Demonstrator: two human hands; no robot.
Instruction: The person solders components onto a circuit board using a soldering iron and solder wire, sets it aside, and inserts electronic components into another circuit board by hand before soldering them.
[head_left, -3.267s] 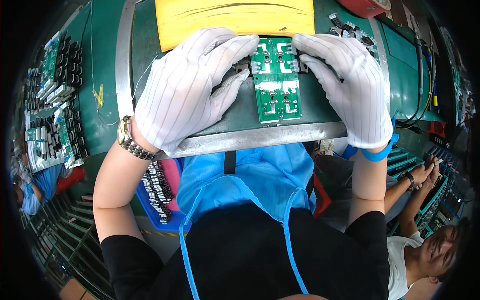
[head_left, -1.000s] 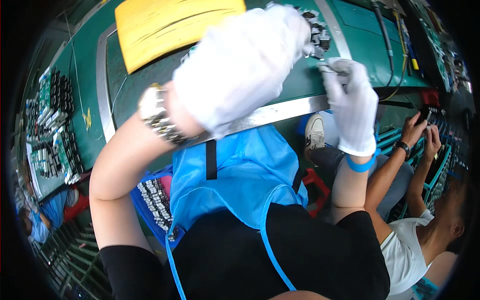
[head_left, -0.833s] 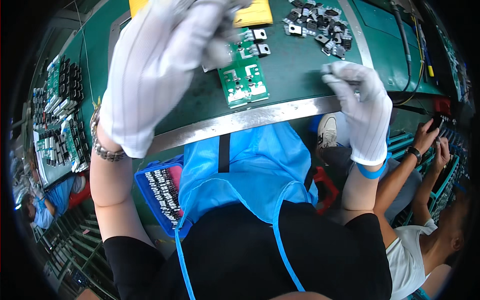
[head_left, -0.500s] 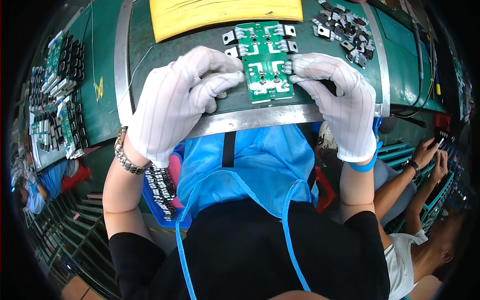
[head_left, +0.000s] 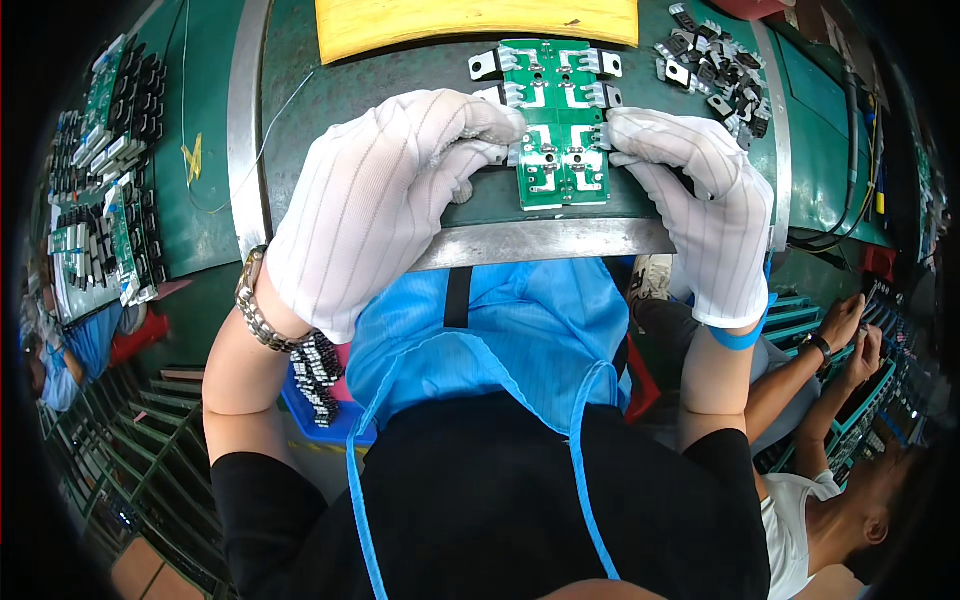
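Note:
A green circuit board (head_left: 564, 185) lies on the green bench near its metal front edge. Black transistors with metal tabs stick out from its upper half, such as one at the top left (head_left: 486, 65) and one at the top right (head_left: 606, 64). My left hand (head_left: 385, 195), in a white striped glove, pinches at the board's lower left edge; silvery legs show past the fingertips. Opposite it, my gloved right hand (head_left: 695, 190) pinches at the right edge, where silvery legs also show. The gloves mostly cover both held parts, which look like transistors.
Loose transistors (head_left: 712, 72) lie heaped at the back right. Behind the board is a yellow pad (head_left: 480, 28). Stacked assembled boards (head_left: 105, 160) stand at far left. A blue bin (head_left: 318, 415) holds parts below my left arm. A co-worker's hands (head_left: 850, 340) work at right.
My left fingertips have come up against the board's left edge, with silvery legs now showing there. My right hand keeps its pinch at the right edge. The whole view has shifted slightly.

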